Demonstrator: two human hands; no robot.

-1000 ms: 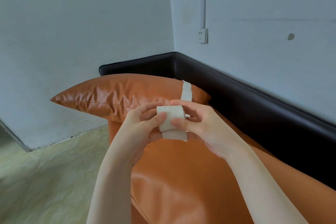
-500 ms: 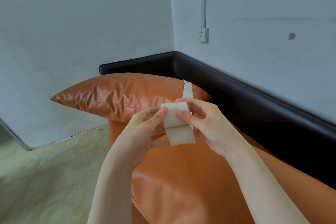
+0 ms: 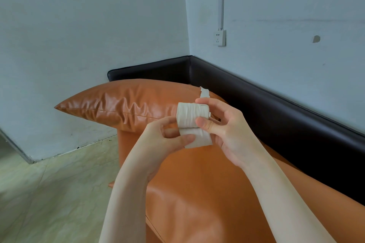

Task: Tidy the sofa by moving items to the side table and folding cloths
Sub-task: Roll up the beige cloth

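I hold a roll of white cloth strip [image 3: 192, 114] up in the middle of the frame, above the orange sofa seat [image 3: 197, 193]. My right hand [image 3: 227, 132] grips the roll itself: the thumb presses on its near face, the forefinger curls over its top, and the other fingers bend behind it. My left hand [image 3: 166, 140] sits just below and to the left, with thumb and forefinger pinched on the loose tail of the strip that hangs down from the roll. Another loose end of the strip sticks up behind my right forefinger. Behind my hands, toward the centre left of the frame, an orange leather cushion [image 3: 122, 104] lies on the end of the sofa, its creased face shining. The sofa's black back [image 3: 276, 116] runs from the room corner down toward the right edge of the frame. On the pale wall at the upper right a white socket [image 3: 219, 38] sits at the foot of a cable duct. The lower left shows a greenish tiled floor [image 3: 49, 193].
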